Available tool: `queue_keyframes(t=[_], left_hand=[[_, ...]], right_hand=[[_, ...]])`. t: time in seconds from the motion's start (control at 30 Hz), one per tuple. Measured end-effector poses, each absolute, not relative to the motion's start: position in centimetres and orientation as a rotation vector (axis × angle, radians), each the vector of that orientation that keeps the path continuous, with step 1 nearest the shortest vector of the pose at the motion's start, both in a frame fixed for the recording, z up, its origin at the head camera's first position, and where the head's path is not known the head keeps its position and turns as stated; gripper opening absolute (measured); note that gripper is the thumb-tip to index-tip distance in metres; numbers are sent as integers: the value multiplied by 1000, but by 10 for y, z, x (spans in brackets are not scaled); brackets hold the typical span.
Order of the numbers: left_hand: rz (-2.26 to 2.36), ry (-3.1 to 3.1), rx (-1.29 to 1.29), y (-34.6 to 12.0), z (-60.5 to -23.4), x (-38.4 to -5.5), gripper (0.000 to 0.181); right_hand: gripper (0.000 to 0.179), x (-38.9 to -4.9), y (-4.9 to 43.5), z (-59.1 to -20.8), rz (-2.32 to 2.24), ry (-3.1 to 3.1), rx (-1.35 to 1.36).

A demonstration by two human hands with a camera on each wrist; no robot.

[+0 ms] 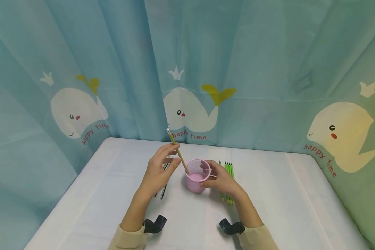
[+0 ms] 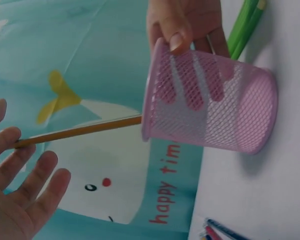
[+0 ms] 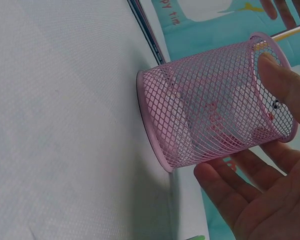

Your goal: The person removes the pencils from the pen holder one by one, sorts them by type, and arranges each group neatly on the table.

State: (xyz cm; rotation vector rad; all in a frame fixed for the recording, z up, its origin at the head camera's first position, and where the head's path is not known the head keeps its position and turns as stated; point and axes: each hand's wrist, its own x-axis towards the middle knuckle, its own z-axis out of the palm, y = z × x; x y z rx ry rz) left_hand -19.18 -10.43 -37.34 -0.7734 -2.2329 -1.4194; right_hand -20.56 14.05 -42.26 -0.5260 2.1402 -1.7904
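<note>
A pink mesh pen holder (image 1: 195,185) stands near the middle of the table, tilted a little in the wrist views. My right hand (image 1: 223,180) grips it from the right, thumb at the rim (image 3: 272,47) and fingers around the far side. My left hand (image 1: 159,170) pinches a yellow-brown pencil (image 1: 180,155) near its upper end, where a white eraser shows. The pencil slants down to the right, its lower tip just inside the holder's mouth. In the left wrist view the same pencil (image 2: 85,131) runs from the fingertips to the rim.
Several green pencils (image 1: 230,182) lie side by side right of the holder, partly behind the right hand. Dark slim pens or pencils (image 1: 164,189) lie to the left, partly under the left hand. A blue curtain (image 1: 262,86) with whale prints hangs behind the white table (image 1: 90,194).
</note>
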Motion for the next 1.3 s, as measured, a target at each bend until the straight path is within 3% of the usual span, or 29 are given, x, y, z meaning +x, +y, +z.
queue_keyframes(t=[0.33,0.67,1.03,1.3], left_hand=[[-1429,-2169,-743,-112,-343,-174,39],[-1365,-2177,-614,-136,-377,-196,30],[-1504,-2159,-577,-142,-380,-203,7],[-1444,-2278,-433,-150,-387,-210,21]], right_hand=[[75,-203,141,-425,-1757,2179,-524],[74,-202,142,-426,-1746,2182,-516],[74,-202,141,-421,-1742,2190,-529],[75,-205,142,-423,-1729,2204,-503]])
